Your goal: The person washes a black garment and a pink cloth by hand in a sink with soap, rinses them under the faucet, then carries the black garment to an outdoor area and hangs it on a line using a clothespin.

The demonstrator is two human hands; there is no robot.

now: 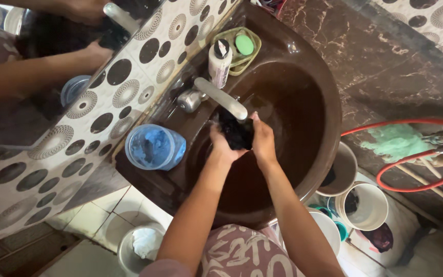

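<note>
Two hands are at work over the round dark-brown ceramic basin (303, 66), and both are yours. Your left hand (223, 145) and your right hand (263, 139) are closed from either side around a wet black cloth (236, 131), bunched into a wad between the palms. Fingers of both hands are curled onto it; neither is released. The cloth sits above the bowl, touching both hands, directly under the spout end of the long silver lever tap (220, 98), which reaches out just beyond your fingertips. Whether water is running cannot be told.

Beyond your hands, on the basin's back rim, stands a white plastic bottle with a black cap (219, 62). Just beside it lies a pale green soap dish (234, 65) carrying a green oval bar of soap (244, 44). To the left of your left hand, on the rim's corner, rests a translucent blue plastic tub (154, 147), tilted on its side with its mouth towards you.

To the right of your right hand, lower down and well apart, white plastic buckets (363, 206) stand on the floor, and a red hose (411, 154) loops across the brown marbled wall. Beneath your left forearm, a grey metal pail holding white cloth (140, 245) sits on the tiled floor.
</note>
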